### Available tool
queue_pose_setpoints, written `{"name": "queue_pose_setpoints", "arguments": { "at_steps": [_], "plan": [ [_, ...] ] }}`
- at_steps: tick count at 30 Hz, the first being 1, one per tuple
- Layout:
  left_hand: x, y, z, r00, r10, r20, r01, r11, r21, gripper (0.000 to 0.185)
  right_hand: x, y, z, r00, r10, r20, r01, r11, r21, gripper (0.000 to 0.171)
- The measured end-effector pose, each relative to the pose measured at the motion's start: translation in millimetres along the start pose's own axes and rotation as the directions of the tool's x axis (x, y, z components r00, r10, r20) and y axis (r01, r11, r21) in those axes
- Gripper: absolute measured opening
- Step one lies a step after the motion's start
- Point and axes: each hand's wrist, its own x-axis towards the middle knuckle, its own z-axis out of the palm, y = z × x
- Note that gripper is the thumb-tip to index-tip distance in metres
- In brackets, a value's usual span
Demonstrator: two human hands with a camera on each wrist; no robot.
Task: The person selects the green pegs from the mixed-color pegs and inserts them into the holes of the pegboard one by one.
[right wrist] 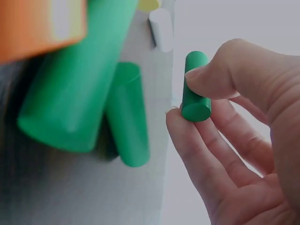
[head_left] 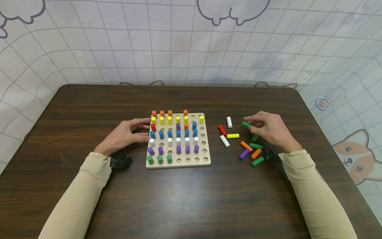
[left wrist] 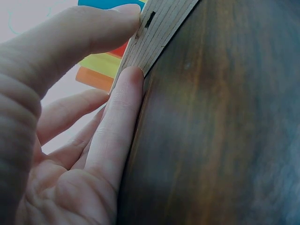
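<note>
Right now I have a green peg pinched between the thumb and fingertips of my right hand, lifted just above the desk to the right of the wooden pegboard. In the right wrist view the thumb presses on the peg's side and the forefinger sits under its near end. Just below that hand lies a loose scatter: more green pegs, two orange pegs and a purple peg. Nearer the board lie a red peg, a yellow peg and two white pegs.

My left hand rests on the desk against the board's left edge; its fingers are straight, their tips touching the wooden side, as the left wrist view shows. The board stands full of upright pegs in colour rows: orange at the far edge, then yellow, blue, white, purple and three green at the near left corner.
</note>
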Motion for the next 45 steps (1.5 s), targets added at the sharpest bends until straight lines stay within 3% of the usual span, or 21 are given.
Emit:
{"name": "queue_pose_setpoints", "arguments": {
  "at_steps": [9, 13, 23, 31, 45],
  "plan": [
    [0.5, -1.4, 1.2, 1.000, 0.003, -0.011, -0.003, 1.000, 0.012, 0.078, -3, -11, -3, 0.998, -0.067, -0.014, 0.067, 0.998, -0.018, 0.041],
    [-0.9, 0.6, 0.9, 1.000, 0.006, -0.008, -0.006, 1.000, -0.005, 0.078, -3, -16, -3, 0.995, -0.099, -0.006, 0.099, 0.995, -0.019, 0.038],
    [-1.1, 0.2, 0.0, 1.000, 0.008, -0.003, -0.009, 1.000, -0.024, 0.077, -4, -26, -5, 0.997, -0.073, 0.034, 0.072, 0.997, 0.023, 0.030],
    [-1.3, 1.2, 0.0, 1.000, 0.011, -0.005, -0.011, 0.999, -0.035, 0.078, -3, -29, -2, 0.996, -0.090, 0.007, 0.090, 0.996, 0.006, 0.037],
    [-0.5, 1.1, -0.2, 1.000, 0.013, -0.010, -0.014, 0.999, -0.033, 0.080, -4, -42, 1, 0.993, -0.119, 0.001, 0.118, 0.991, 0.063, 0.029]
  ]
}}
